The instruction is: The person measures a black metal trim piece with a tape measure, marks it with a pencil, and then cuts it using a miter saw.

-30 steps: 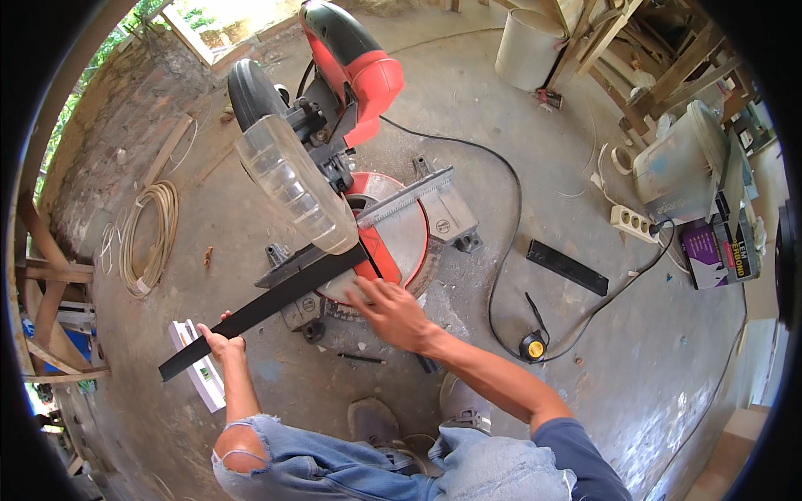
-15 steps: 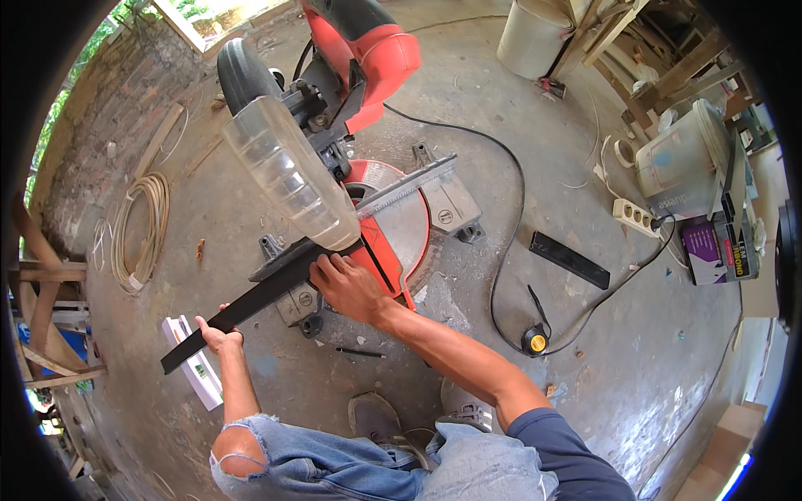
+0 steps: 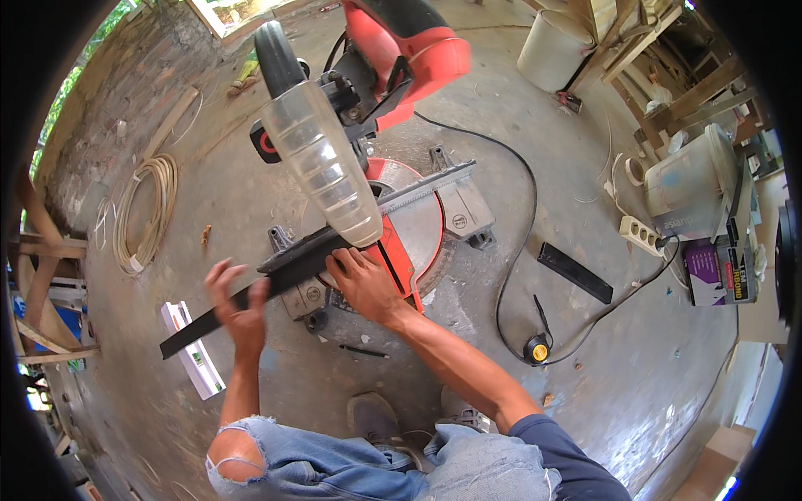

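A red and black mitre saw (image 3: 404, 246) stands on the floor before me, its clear plastic bottle (image 3: 327, 167) hanging over the table. A long black board (image 3: 288, 272) lies slantwise along the fence, its far-left end sticking out past the saw base. My right hand (image 3: 365, 284) grips the board by its near edge, close to the red insert, fingers curled over the top. Above the board's outer part, my left hand (image 3: 241, 309) is raised with fingers spread, slightly blurred and holding nothing. Beneath that end lies a white spirit level (image 3: 194, 351).
A black offcut (image 3: 575, 272), a yellow and black tape measure (image 3: 536, 347) and a black pencil (image 3: 364, 351) lie on the floor. The saw's cord (image 3: 526, 179) loops at right toward a power strip (image 3: 642, 235). Coiled hose (image 3: 150, 213) lies at left; buckets (image 3: 555, 50) stand far right.
My left hand has let go of the board's outer end and lifted above it, fingers spreading. My right hand stays on the board. The saw's head looks shifted to the right in view.
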{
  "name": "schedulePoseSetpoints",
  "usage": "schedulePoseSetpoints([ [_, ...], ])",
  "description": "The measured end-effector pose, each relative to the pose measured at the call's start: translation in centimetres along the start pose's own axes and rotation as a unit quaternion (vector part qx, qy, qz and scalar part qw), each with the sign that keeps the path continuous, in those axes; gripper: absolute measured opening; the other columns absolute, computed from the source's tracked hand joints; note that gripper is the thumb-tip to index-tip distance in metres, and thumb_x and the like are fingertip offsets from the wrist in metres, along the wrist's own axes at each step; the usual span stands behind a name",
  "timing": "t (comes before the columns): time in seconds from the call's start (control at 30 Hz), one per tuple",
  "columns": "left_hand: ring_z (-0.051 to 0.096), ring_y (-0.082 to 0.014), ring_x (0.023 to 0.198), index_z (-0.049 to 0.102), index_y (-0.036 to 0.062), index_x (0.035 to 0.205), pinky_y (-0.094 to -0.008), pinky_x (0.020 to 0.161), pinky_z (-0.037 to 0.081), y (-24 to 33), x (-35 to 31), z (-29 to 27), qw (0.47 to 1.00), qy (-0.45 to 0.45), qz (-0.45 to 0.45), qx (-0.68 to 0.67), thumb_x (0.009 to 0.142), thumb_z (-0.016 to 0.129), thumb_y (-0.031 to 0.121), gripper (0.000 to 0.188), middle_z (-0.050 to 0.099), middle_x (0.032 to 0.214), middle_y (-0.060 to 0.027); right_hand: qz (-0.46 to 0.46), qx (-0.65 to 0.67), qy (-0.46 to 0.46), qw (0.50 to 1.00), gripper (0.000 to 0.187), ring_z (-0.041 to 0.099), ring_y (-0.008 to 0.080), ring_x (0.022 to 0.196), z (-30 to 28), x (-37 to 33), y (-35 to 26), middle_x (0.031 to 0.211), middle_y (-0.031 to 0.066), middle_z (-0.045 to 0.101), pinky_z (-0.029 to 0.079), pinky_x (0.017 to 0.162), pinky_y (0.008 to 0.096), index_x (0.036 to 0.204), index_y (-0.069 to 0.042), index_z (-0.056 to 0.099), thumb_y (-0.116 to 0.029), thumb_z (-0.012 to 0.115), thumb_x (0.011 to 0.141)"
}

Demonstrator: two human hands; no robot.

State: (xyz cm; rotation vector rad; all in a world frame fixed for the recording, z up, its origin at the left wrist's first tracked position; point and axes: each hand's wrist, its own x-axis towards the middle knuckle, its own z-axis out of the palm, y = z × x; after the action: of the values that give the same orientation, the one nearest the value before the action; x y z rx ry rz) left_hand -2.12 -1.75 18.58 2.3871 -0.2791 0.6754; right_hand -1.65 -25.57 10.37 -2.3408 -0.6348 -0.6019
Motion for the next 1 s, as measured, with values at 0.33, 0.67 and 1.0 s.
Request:
schedulePoseSetpoints([
  [0.33, 0.033, -0.0359, 0.149, 0.065, 0.007, 0.127, -0.0574, 0.116, 0.026, 0.0, 1.1, 8.4, 0.932, -0.285, 0.211, 0.075, 0.084, 0.071, 0.008, 0.044, 0.037, 0.156, -0.0182, 0.006, 0.072, 0.003, 0.997, 0.033, 0.069, 0.0278, 0.1, -3.5, -1.0, -0.3, 0.12, 0.0131, 0.067, 0.057, 0.082, 0.0379, 0.114, 0.001, 0.065, -0.007, 0.073, 0.083],
  [0.67, 0.034, -0.0376, 0.147, 0.07, 0.0065, 0.113, -0.0632, 0.114, 0.022, 2.0, -0.3, 12.0, 0.965, -0.182, 0.168, 0.082, 0.092, 0.072, 0.029, 0.031, 0.041, 0.152, -0.018, 0.045, -0.062, 0.151, 0.986, 0.043, 0.062, 0.0201, 0.084, -31.2, 22.2, -2.2, 0.102, 0.0122, 0.065, 0.052, 0.077, 0.035, 0.127, 0.004, 0.063, -0.027, 0.063, 0.097],
  [1.0, 0.044, -0.0357, 0.137, 0.07, 0.0099, 0.109, -0.0592, 0.114, 0.024, 1.1, -1.3, 12.2, 0.976, -0.133, 0.155, 0.073, 0.088, 0.074, 0.03, 0.03, 0.048, 0.147, -0.0153, 0.234, 0.044, 0.042, 0.97, 0.061, 0.058, 0.0096, 0.075, -27.3, 14.4, -2.2, 0.12, 0.0113, 0.068, 0.051, 0.072, 0.0257, 0.152, -0.002, 0.042, -0.022, 0.062, 0.099],
])
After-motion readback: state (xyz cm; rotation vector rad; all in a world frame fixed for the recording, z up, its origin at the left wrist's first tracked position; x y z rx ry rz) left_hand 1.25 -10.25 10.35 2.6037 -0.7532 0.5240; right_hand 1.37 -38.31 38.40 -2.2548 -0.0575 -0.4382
